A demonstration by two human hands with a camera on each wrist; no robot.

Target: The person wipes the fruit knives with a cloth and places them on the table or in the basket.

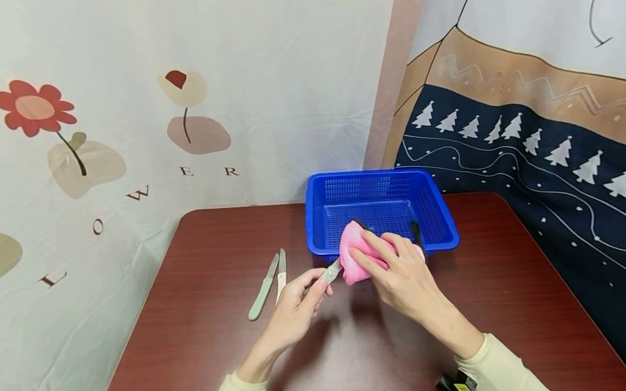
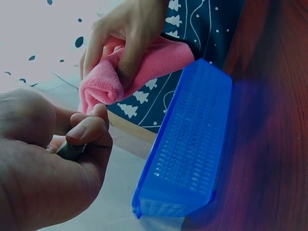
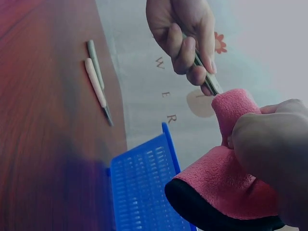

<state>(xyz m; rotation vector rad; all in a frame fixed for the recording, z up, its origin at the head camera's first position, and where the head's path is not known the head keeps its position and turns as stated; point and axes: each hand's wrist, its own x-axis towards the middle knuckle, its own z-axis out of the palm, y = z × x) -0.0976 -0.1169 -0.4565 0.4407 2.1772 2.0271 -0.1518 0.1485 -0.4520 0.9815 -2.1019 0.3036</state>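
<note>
My left hand (image 1: 298, 307) grips the grey-green handle of a small knife (image 1: 330, 273), its thumb lying along the side. The blade runs into a folded pink cloth (image 1: 353, 253) with dark edging, which hides most of it. My right hand (image 1: 406, 276) pinches this cloth around the blade, fingers on top. In the right wrist view, the cloth (image 3: 236, 103) covers the knife from just past the handle (image 3: 207, 79), and a loose flap hangs lower. Both hands are above the table, in front of the blue basket (image 1: 381, 174).
Left of the hands, a green-handled knife (image 1: 260, 299) and a white-handled knife (image 1: 282, 278) lie side by side on the brown table (image 1: 193, 346). The perforated basket stands at the table's back edge, against a printed curtain (image 1: 263, 91).
</note>
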